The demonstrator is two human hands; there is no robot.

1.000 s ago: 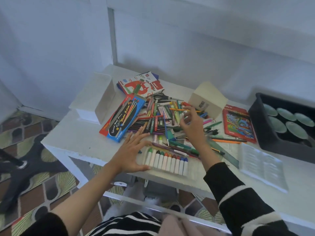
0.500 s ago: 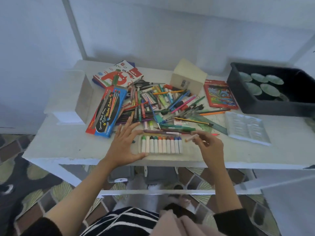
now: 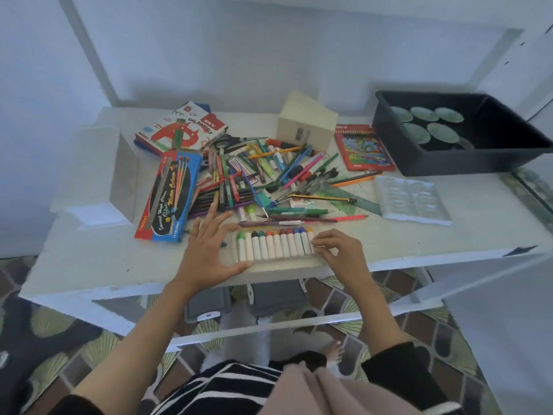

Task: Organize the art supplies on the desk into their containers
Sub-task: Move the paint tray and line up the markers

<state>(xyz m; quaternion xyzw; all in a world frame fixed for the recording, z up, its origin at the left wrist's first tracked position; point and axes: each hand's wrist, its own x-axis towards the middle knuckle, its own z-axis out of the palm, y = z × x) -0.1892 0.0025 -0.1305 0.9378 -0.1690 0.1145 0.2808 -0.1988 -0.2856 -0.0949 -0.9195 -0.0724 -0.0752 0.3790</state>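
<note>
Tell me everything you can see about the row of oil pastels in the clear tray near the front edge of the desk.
The oil pastels lie side by side in a clear plastic tray, near the front edge of the white desk. Each stick wears a pale paper wrap with a coloured tip pointing away: greens, black, orange, reds, browns, blues, yellow. The left hand lies flat against the tray's left end; the right hand has its fingertips on the rightmost sticks. Loose pens lie just behind.

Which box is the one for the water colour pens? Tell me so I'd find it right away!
On the white desk, look left of the messy pen pile. The long blue-and-red cardboard box lies there, just beyond the left hand. Unlike the oil pastels box behind it, it has a black oval with yellow writing.
</note>
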